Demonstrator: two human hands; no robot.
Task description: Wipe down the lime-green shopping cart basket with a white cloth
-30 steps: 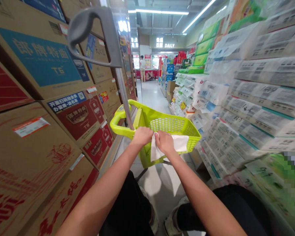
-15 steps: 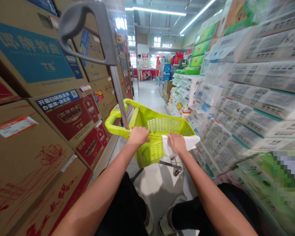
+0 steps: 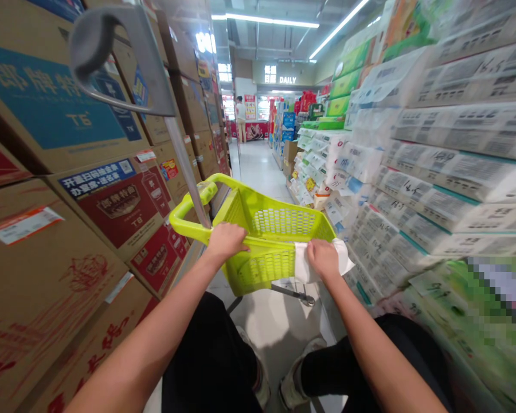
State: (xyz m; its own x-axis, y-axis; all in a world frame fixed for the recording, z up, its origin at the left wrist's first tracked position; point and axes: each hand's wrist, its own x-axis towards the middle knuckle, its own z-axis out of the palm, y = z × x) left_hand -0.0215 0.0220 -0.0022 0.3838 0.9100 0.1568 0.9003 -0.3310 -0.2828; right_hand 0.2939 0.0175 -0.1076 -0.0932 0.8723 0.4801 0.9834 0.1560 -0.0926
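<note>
A lime-green plastic shopping basket [image 3: 279, 221] on a wheeled frame stands in the aisle just ahead of my knees. My left hand [image 3: 226, 241] is closed over the near rim at its left corner, beside the grey pull handle [image 3: 112, 54] that rises up and to the left. My right hand [image 3: 322, 259] presses a white cloth [image 3: 303, 269] onto the near right corner of the rim, fingers curled on it. The cloth hangs down over the basket's outer wall. The basket looks empty inside.
Stacked brown cartons [image 3: 69, 189] with red and blue print wall the left side. Packs of white tissue [image 3: 434, 172] pile up on the right, close to the basket. The pale floor aisle [image 3: 258, 166] runs ahead to a far person [image 3: 241, 117] under a "DAILY" sign.
My right hand has slid the cloth along the near rim from beside my left hand to the right corner. The basket and its handle have shifted left in view.
</note>
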